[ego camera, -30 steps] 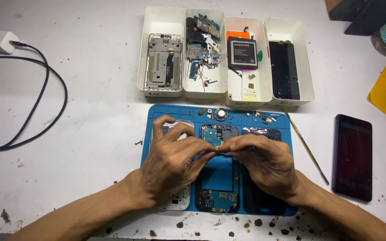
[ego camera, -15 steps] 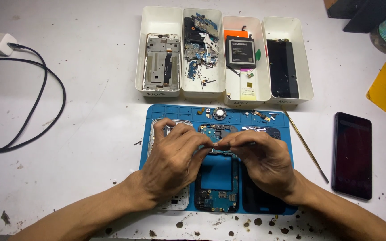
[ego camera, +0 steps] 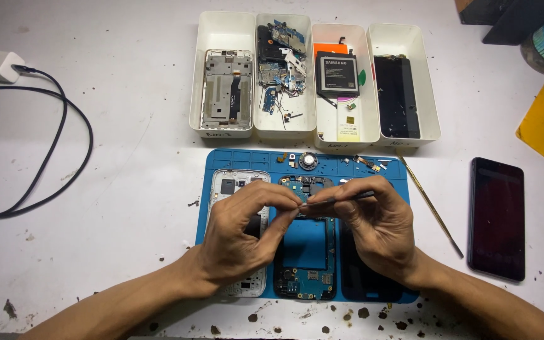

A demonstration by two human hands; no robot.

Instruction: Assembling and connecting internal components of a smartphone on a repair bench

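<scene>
White worktable (ego camera: 127,170), stained and crumb-littered at 6 o'clock; blue repair mat (ego camera: 253,160) at centre. We are noting the left hand (ego camera: 240,233) curled narrow, thumb and forefinger pinching at the top edge of the phone mid-frame w/ circuit board (ego camera: 303,264), which is lying on the mat between a white rear housing (ego camera: 237,186) and a dark screen panel (ego camera: 363,283). Right hand (ego camera: 379,226) is gripping a thin metal tool (ego camera: 338,199), tip pointing to 9 o'clock, meeting the left fingertips. Vs. a second ago, we are seeing both hands a little higher and the tool shaft more exposed; work is apparently staying at the board's upper edge. At 12 o'clock: four white trays (ego camera: 221,129) w/ parts, battery (ego camera: 337,73). At 3 o'clock: dark phone (ego camera: 497,217). At 9 o'clock: charger cable (ego camera: 58,157).
</scene>
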